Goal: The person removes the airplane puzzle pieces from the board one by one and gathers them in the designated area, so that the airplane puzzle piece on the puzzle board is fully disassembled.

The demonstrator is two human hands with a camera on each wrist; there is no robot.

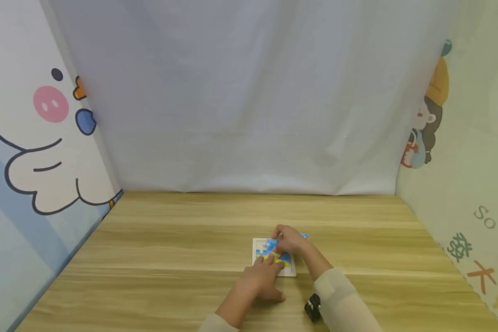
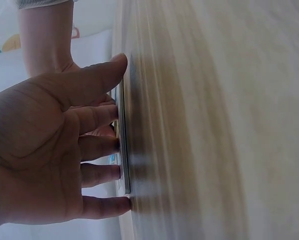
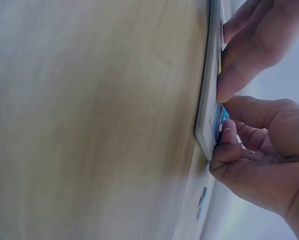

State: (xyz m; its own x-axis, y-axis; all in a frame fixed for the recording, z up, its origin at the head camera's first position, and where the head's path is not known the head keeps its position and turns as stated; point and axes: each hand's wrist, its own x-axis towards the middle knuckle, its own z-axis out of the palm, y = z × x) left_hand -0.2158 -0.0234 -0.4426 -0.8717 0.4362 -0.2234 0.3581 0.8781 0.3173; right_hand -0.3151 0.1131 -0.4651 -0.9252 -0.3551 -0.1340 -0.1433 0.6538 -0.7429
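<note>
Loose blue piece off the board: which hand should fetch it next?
Probably the right hand: it is nearer the loose blue piece, while the left hand touches the puzzle board.

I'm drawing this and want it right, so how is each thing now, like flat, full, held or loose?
Puzzle board: lying flat, partly filled, a gap showing.
Pinched piece: blue, held at the board.
Loose piece: lying flat, off the board.
Left hand: spread, fingertips on the board.
Right hand: curled, pinching.
Black object: held by neither hand.
Pale cloth: hanging, wrinkled.
</note>
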